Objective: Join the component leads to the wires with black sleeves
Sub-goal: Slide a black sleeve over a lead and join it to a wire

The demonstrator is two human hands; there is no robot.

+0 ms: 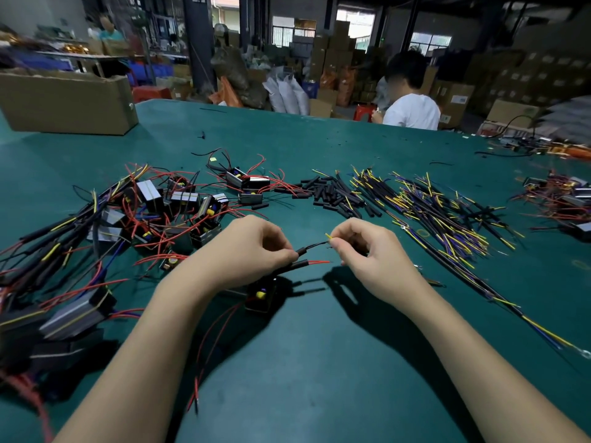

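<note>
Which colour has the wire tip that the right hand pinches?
Yellow wire tip, pinched by the right hand; the head view shows it.

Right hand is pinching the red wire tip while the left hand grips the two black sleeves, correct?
Not quite. The head view shows the right hand pinching the yellow wire tip, not the red one; the red wire sticks out free below. The left hand does grip the two black sleeves.

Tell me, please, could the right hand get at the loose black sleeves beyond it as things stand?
Probably yes: the right hand has bare table between it and the black sleeves, but it pinches a yellow wire it must release first.
</note>
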